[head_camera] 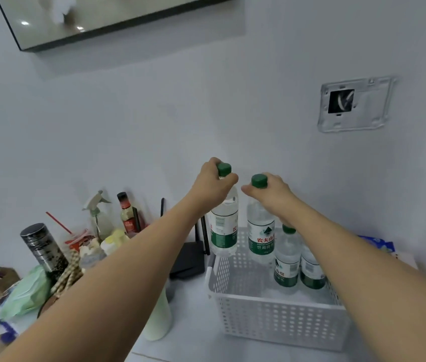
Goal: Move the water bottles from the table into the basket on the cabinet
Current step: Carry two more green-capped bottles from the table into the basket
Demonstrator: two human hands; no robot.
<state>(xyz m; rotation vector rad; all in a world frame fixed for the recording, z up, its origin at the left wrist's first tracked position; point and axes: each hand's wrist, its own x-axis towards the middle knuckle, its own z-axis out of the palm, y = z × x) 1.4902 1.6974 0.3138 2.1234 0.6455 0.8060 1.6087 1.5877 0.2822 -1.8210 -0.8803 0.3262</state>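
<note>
Hands grip two green-capped water bottles by the neck — the left hand [213, 182] holds the left bottle [224, 228] above the white basket's [279, 317] far-left rim, the right hand [272, 192] holds the right bottle [261, 231] upright over the basket. Fingers are closed below each cap. Two more bottles [287, 259] stand inside at the right — all on the cabinet top [193, 343].

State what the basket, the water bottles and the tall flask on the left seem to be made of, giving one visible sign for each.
Basket: white rigid plastic, matte, by its moulded rows of holes.
Water bottles: clear thin plastic, glossy; the wall shows through, and the green caps look like plastic too.
Flask: probably metal, by its dull silver sheen under a dark pattern.
</note>
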